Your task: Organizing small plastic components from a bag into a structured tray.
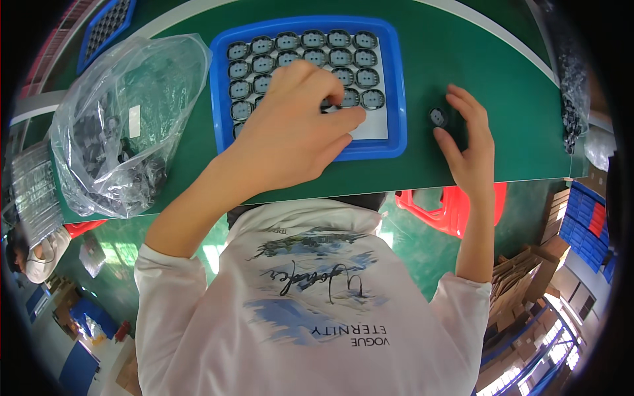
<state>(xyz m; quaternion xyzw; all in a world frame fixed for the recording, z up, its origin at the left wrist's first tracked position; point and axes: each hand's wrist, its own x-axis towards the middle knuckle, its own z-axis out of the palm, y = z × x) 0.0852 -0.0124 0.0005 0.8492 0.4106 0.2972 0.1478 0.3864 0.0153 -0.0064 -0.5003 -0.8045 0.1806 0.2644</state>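
Observation:
A blue tray (399,86) on the green table holds rows of small rounded black-rimmed grey plastic parts (365,39) on a white sheet. Over its lower middle is my left hand (290,125), bent down with fingers pinched around one of these parts, whose dark edge (326,104) peeks out below the knuckles. The hand covers several parts in the lower rows. Right of the tray, a single part (437,117) lies on the table. My right hand (472,138) rests beside it, thumb and fingers apart, with the thumb tip close to its lower edge.
A clear plastic bag (132,125) with dark parts inside stands left of the tray. Another blue tray (105,30) sits at the far left. Dark parts in clear plastic (572,99) lie at the right edge. A red stool (442,211) is below the table edge.

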